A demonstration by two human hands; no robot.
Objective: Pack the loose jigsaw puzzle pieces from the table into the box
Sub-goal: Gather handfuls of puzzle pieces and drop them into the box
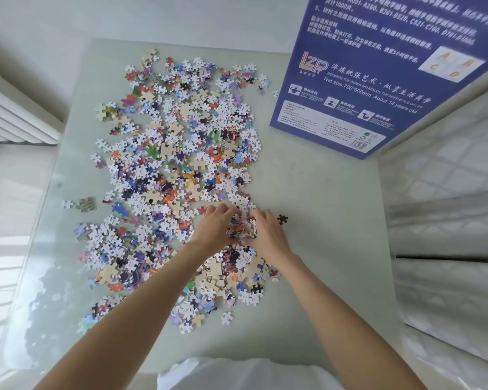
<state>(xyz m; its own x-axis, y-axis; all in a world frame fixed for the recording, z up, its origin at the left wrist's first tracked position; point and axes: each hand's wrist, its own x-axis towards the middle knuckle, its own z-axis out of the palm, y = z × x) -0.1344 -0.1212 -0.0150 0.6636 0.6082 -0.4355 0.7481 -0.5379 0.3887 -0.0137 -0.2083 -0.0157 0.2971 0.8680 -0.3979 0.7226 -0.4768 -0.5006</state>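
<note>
My left hand (pixel 216 226) and right hand (pixel 266 233) are cupped together at about the four o'clock side of the pile (pixel 178 164), both grips curled inward and clenched on one shared clump (pixel 241 228) of pieces pressed between the palms. The clump sits right between the two hands, touching both, and it looks loose enough that I judge some pieces could slip out from underneath if I lift too fast. The rest of the pieces lie spread over the pale surface (pixel 321 192), running in a long band from twelve o'clock down to six o'clock, mostly to the left of my hands and nearer my left arm. One dark piece (pixel 282 219) lies apart, just beside my right hand at three o'clock. The box (pixel 378 88) is the blue printed one up at one to two o'clock from my grips, well apart from them, with its long axis slanting from the far right corner down toward the middle of the surface; I see only its printed face, so I cannot tell where its opening lies. My right arm is the nearer one to it. The coming move, as I judge it, is a carry of the clump up and to the right toward the box, with most of the packing not yet done.
</note>
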